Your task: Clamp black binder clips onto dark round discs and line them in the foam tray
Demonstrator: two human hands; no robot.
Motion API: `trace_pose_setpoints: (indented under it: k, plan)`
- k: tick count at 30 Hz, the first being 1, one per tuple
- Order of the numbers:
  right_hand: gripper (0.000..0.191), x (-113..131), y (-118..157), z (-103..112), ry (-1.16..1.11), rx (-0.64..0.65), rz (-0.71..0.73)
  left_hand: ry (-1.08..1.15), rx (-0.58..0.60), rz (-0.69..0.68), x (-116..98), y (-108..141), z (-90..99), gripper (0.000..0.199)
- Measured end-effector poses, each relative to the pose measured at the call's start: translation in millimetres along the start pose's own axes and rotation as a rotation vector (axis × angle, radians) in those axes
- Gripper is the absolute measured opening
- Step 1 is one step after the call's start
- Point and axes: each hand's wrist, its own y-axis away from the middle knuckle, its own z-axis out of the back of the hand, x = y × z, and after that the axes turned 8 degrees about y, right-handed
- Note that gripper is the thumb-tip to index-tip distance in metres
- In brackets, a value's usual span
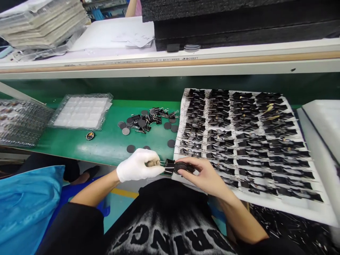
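My left hand (140,164), in a white glove, pinches the wire handles of a black binder clip (169,164) near the table's front edge. Bare, my right hand (203,173) grips a dark round part (181,167), its fingers closed around the sides. The clip's black body meets the round part between my hands; whether its jaws bite on it I cannot tell. Just beyond lie loose black discs (130,148) and a pile of binder clips and discs (148,120). On the right, a white foam tray (178,141) holds rows of black clips with parts between them.
Clear plastic trays (82,111) lie on the green table (111,141), near a small round part (90,135). More stacked trays (23,122) stand at far left. A shelf (106,67) crosses behind, bearing black foam (239,30). A blue-clothed person (29,209) is at left.
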Motion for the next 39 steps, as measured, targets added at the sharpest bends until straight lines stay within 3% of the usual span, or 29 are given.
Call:
trace_pose_setpoints:
  k: [13, 16, 18, 20, 22, 23, 25, 28, 31, 35, 39]
  plan:
    - [0.02, -4, 14, 1, 0.1, 0.049, 0.043, -0.103, 0.152, -0.031, 1, 4, -10.1, 0.031]
    - [0.033, -10, 28, -1, 0.239, -0.058, 0.169, -0.023, 0.272, 0.071, 1, 5, -9.1, 0.022]
    - [0.032, -15, 37, -3, 0.363, -0.122, 0.306, 0.178, 0.362, 0.186, 0, 5, -12.9, 0.032]
    - [0.027, -22, 44, -4, 0.488, -0.098, 0.412, 0.377, 0.432, 0.31, -3, 3, -21.6, 0.043]
    - [0.025, -28, 52, -4, 0.6, -0.054, 0.451, 0.434, 0.461, 0.378, -5, 0, -33.6, 0.046]
    - [0.026, -31, 55, -3, 0.662, -0.078, 0.459, 0.392, 0.444, 0.374, -6, -3, -39.8, 0.042]
    - [0.031, -38, 64, -1, 0.81, -0.241, 0.471, 0.211, 0.335, 0.275, -5, -7, -50.7, 0.032]
    - [0.039, -49, 78, -1, 0.983, -0.475, 0.44, -0.13, 0.094, -0.021, 2, -15, -61.5, 0.032]
    - [0.035, -53, 84, -3, 1.037, -0.55, 0.405, -0.361, -0.015, -0.246, 13, -23, -67.2, 0.035]
    - [0.025, -47, 78, -10, 1.094, -0.691, 0.368, -0.544, -0.006, -0.322, 20, -31, -74.2, 0.032]
    - [0.019, -40, 69, -14, 1.166, -0.805, 0.164, -0.625, -0.05, -0.275, 18, -32, -82.5, 0.03]
